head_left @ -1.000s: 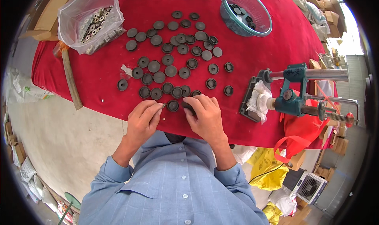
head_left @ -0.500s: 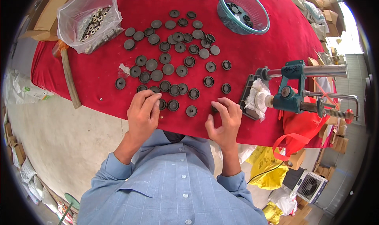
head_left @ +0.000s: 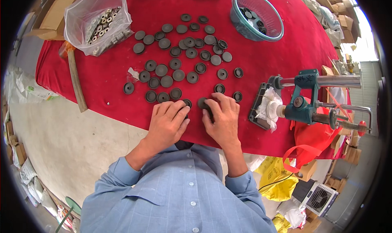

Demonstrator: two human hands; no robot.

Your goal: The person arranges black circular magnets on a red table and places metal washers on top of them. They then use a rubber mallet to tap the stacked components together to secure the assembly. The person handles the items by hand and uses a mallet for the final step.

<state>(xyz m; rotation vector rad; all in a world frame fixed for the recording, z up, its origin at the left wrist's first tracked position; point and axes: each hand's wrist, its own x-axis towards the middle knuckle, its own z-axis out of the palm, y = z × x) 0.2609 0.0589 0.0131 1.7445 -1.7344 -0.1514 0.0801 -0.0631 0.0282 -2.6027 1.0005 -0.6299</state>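
Dark grey caps at the frame's centre touch the left hand, fingers curled, and the right hand, fingers half-bent; whether either grips, I cannot tell; red cloth beneath, teal press at right

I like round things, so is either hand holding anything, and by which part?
The right hand seems to hold a dark disc by its edge. Whether the left hand grips anything can't be told.

Red-clothed table: dark discs, teal basin, green press.
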